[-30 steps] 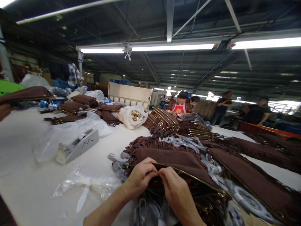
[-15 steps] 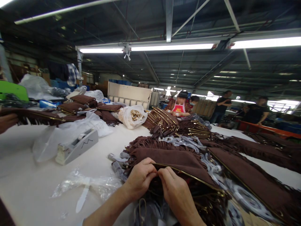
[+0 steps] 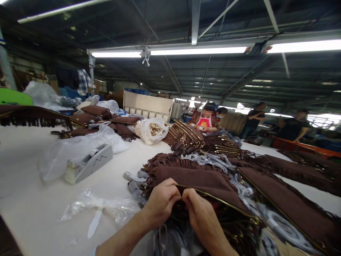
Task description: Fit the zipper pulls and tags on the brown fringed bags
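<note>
A brown fringed bag (image 3: 197,181) lies in front of me, its gold zipper (image 3: 226,201) running along the near edge. At the left part of that edge, my left hand (image 3: 163,202) is closed in a pinch. Close beside it, my right hand (image 3: 201,212) pinches the same edge, thumb and fingers pressed together. What sits exactly between the fingertips is hidden. Below the zipper, the bag's underside is dark and partly covered by my right hand. Grey wrapped straps (image 3: 173,236) lie under my wrists.
Left on the white table (image 3: 21,192) stand a grey tape dispenser (image 3: 89,163) and clear plastic wrap (image 3: 77,209). Farther back are a plastic bag of gold hardware (image 3: 153,131) and stacked brown bags (image 3: 183,135). Another brown bag (image 3: 287,202) lies right. A co-worker (image 3: 204,121) sits across.
My hands stay at the zipper edge, their fingertips slightly farther apart. At the far left, a brown fringed bag has been raised, and another person's hand has left the view.
</note>
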`<state>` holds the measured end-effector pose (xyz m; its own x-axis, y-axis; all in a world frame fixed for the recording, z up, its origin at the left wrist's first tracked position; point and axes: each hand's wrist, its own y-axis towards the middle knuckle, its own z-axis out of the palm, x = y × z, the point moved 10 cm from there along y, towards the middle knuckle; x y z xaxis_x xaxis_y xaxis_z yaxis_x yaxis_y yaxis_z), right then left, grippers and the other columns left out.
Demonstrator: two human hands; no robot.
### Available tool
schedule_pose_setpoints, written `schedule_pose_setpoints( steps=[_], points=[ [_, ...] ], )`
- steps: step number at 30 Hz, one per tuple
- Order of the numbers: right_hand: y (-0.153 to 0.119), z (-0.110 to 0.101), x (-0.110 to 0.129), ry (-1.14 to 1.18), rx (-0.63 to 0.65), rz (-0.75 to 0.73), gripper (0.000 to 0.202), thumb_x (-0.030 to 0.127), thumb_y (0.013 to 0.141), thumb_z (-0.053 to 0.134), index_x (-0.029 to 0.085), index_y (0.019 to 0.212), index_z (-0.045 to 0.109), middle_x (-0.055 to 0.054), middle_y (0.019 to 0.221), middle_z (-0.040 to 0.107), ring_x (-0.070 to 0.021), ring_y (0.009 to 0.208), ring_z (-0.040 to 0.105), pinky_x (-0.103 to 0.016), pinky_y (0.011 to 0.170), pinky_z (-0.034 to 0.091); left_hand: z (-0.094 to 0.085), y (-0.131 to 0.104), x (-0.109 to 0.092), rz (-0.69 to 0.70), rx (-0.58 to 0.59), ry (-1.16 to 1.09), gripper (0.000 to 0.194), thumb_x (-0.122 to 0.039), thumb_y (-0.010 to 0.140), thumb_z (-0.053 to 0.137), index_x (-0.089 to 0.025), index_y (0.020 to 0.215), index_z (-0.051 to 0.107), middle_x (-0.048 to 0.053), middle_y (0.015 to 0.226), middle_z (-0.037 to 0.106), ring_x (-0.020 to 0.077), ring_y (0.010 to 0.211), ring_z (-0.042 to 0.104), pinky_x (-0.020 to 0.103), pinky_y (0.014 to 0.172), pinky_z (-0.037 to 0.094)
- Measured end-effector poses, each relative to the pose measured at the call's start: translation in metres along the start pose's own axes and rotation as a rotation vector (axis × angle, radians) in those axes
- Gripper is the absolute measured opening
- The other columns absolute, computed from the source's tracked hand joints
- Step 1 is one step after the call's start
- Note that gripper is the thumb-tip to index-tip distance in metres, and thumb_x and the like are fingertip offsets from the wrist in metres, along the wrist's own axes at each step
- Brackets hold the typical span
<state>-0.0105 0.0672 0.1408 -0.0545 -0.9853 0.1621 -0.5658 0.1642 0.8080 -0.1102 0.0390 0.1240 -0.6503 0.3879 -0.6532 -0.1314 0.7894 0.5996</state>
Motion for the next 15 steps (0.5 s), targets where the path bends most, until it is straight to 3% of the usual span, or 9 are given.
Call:
schedule_pose_setpoints(
  steps=[8,15],
  points=[
    [-0.0015,0.0034,-0.0018,0.151,0.013,0.05,0.019,0.007,0.093,0.039,0.021,0.081,0.046,0.005,0.069,0.051,-0.0066,0.061,0.051,-0.015,0.061,0.038,0.0013,-0.0021,-0.0057,0.045,0.018,0.063,0.015,-0.013,0.088,0.048,-0.017,0.075,0.055,0.005,0.089,0.057,0.0179,0.084,0.053,0.028,0.075,0.039],
    [-0.0009,0.0068,-0.0013,0.185,0.037,0.041,0.021,0.002,0.085,0.038,0.02,0.078,0.043,0.005,0.069,0.047,-0.0073,0.061,0.047,-0.016,0.06,0.035,0.0042,-0.0014,-0.0082,0.074,0.002,0.097,0.017,-0.012,0.088,0.044,-0.017,0.073,0.051,0.005,0.085,0.053,0.0182,0.082,0.05,0.029,0.072,0.037]
  ],
)
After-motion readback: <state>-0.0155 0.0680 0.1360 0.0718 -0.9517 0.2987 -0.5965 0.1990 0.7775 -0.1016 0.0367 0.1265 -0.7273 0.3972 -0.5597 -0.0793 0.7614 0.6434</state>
